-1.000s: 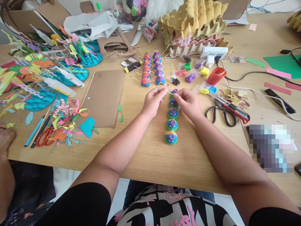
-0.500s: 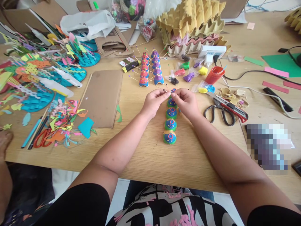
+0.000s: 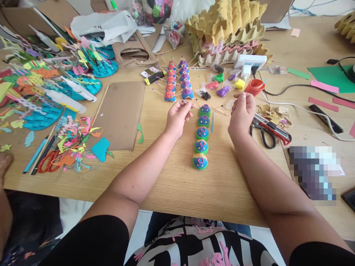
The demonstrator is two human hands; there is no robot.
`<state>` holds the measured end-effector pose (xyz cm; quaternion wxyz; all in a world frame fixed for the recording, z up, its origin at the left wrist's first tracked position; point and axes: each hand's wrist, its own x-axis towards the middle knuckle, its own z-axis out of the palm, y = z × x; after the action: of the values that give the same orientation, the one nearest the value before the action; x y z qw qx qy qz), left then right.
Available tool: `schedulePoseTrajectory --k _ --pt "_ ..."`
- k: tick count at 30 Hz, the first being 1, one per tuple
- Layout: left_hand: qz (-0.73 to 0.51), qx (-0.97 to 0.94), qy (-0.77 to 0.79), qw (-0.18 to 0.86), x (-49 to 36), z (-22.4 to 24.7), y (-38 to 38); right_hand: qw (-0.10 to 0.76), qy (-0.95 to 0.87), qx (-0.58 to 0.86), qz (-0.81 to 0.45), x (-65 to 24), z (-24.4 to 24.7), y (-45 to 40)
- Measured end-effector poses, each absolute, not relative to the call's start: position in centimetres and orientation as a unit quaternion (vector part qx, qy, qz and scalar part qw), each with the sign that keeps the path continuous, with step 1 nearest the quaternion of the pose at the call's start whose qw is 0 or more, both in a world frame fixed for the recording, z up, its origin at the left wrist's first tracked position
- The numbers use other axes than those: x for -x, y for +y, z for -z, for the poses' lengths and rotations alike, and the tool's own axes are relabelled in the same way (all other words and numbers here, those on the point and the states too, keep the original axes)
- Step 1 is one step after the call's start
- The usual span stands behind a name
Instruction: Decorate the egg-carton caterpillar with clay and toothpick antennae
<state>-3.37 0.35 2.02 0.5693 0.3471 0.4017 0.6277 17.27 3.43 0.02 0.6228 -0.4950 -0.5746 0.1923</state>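
My left hand pinches a thin toothpick with a dark tip, left of the far end of a green-and-blue egg-carton caterpillar. This caterpillar lies lengthwise before me, with pink-red rings and small yellow dots on its humps. A second dark-tipped toothpick stands at its far end. Raised to the right, my right hand has its fingers pressed together near the orange cup; what they hold is too small to make out. Several loose toothpicks and a small blue stick lie between the caterpillar and my right hand.
Red and purple caterpillars with toothpick feelers stand farther back. Small bags of coloured clay, scissors and a cutter lie right. On the left are cardboard, paper scraps and glue bottles. Egg trays are stacked behind.
My hands have parted from the caterpillar's far end. The right hand has moved right toward the cup, uncovering the loose toothpicks; the left has shifted slightly left, still pinching its toothpick.
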Motion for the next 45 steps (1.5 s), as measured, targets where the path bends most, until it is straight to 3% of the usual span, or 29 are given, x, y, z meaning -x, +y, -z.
schedulePoseTrajectory --k 5,21,30,36,45 --pt "-0.626 -0.345 0.432 0.55 3.3 -2.0 0.4 0.64 -0.534 0.535 -0.135 -17.1 0.1 3.0" --pt "-0.584 -0.509 0.4 0.49 3.5 -0.9 0.1 0.358 -0.726 0.583 0.077 -16.0 -1.6 0.8" --pt "-0.555 -0.545 0.375 0.504 3.2 -0.6 -0.1 0.289 -0.735 0.612 0.045 -15.3 -2.5 0.3" --pt "-0.545 -0.552 0.384 0.501 3.2 -0.4 0.0 0.317 -0.742 0.59 0.031 -15.3 -2.5 0.3" --pt "-0.538 -0.534 0.391 0.522 2.9 -1.2 -0.4 0.292 -0.743 0.602 0.001 -15.1 -2.8 0.3"
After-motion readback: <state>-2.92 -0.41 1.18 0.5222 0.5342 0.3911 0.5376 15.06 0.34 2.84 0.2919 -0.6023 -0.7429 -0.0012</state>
